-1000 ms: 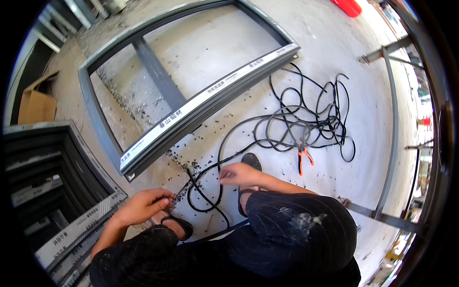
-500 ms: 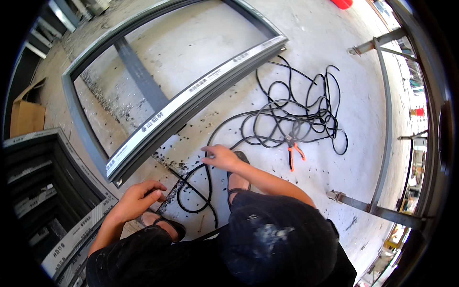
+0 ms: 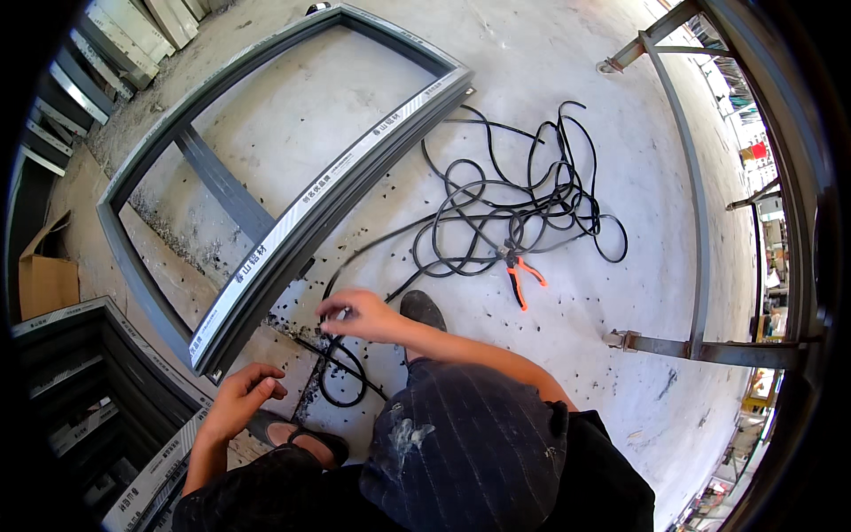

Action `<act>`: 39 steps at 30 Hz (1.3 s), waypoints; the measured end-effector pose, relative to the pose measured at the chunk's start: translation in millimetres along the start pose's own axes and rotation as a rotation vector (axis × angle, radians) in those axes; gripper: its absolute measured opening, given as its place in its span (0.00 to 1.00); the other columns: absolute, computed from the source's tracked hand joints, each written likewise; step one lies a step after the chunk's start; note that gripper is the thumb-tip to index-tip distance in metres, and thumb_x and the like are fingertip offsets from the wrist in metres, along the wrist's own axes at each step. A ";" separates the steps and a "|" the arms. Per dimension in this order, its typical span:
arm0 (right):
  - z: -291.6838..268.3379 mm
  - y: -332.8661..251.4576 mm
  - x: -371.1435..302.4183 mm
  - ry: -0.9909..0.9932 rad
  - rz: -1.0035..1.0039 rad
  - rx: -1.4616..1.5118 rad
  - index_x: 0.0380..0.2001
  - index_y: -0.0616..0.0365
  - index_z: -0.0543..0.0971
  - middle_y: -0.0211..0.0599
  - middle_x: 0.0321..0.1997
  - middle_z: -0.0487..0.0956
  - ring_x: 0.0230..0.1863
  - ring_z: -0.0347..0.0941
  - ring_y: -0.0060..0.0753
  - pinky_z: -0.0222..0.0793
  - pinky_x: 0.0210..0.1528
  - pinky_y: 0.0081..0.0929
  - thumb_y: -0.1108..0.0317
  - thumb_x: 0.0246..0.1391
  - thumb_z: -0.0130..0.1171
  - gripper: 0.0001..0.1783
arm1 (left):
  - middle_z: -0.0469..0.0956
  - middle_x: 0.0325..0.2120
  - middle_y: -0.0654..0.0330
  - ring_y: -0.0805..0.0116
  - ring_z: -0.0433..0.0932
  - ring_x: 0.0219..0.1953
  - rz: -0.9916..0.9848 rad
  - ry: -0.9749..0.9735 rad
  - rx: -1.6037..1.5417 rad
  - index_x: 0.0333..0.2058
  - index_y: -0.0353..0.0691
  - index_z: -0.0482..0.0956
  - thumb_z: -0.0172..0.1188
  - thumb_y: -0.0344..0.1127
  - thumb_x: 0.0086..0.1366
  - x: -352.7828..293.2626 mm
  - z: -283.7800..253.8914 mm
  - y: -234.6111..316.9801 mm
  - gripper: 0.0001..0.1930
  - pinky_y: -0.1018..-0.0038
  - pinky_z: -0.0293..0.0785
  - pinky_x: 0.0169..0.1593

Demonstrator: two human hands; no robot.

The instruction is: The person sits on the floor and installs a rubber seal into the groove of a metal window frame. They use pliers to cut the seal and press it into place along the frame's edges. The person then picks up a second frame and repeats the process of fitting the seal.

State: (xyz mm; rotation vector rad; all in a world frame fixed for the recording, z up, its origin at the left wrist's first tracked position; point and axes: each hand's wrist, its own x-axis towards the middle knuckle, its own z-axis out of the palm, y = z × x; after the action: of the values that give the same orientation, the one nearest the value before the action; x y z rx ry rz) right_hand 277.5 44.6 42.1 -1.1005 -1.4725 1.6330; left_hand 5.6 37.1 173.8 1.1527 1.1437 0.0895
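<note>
My right hand (image 3: 362, 317) is closed on a long black rubber strip (image 3: 341, 258), its fingertips pinched where the strip runs beside the dark grey window frame (image 3: 292, 232). Part of the strip is hidden behind the fingers. Below the hand, the strip makes a small loop on the floor. Most of its length lies in a loose tangle to the right. My left hand (image 3: 238, 403) hangs near the frame's lower corner, fingers loosely bent and thumb apart, with nothing visible in it. A pair of pliers (image 3: 518, 277) with orange and black handles lies beside the tangle.
Stacked dark frames (image 3: 133, 390) stand at the lower left, with a cardboard box (image 3: 49, 279) behind them. A metal rack (image 3: 700, 222) stands along the right side. Black crumbs (image 3: 282, 321) are scattered over the concrete floor. My shoes are close to the strip.
My right hand has moved left toward the frame and its fingers have closed on the strip, drawing the loop smaller. My left hand has stayed near the frame's corner. The whole view has shifted.
</note>
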 end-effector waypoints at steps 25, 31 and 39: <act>-91.2 38.3 -13.3 0.916 0.202 -0.931 0.38 0.53 0.78 0.43 0.46 0.75 0.51 0.68 0.48 0.65 0.52 0.41 0.63 0.44 0.62 0.15 | 0.79 0.33 0.58 0.69 0.77 0.38 -0.010 0.017 0.009 0.45 0.32 0.73 0.50 0.40 0.68 -1.0 -0.8 -2.6 0.16 0.74 0.71 0.45; -141.4 62.5 -25.2 0.984 0.577 -0.874 0.40 0.57 0.74 0.41 0.37 0.78 0.39 0.75 0.46 0.71 0.42 0.40 0.63 0.42 0.65 0.21 | 0.79 0.32 0.58 0.70 0.77 0.38 0.016 0.000 -0.007 0.45 0.31 0.73 0.50 0.41 0.68 3.4 0.6 -2.9 0.17 0.74 0.71 0.45; -96.2 14.8 -35.4 0.902 0.076 0.091 0.40 0.63 0.77 0.35 0.32 0.79 0.33 0.73 0.26 0.68 0.37 0.23 0.69 0.49 0.60 0.14 | 0.79 0.33 0.57 0.70 0.77 0.38 0.007 0.012 0.038 0.45 0.31 0.73 0.49 0.40 0.68 5.2 -1.8 -4.8 0.17 0.74 0.72 0.45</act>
State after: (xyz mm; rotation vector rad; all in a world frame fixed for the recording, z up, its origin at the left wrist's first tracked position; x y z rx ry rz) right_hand 380.4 51.6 32.1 -1.5617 -0.7559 0.9869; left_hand 4.5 39.1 166.8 1.1909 1.1562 0.0806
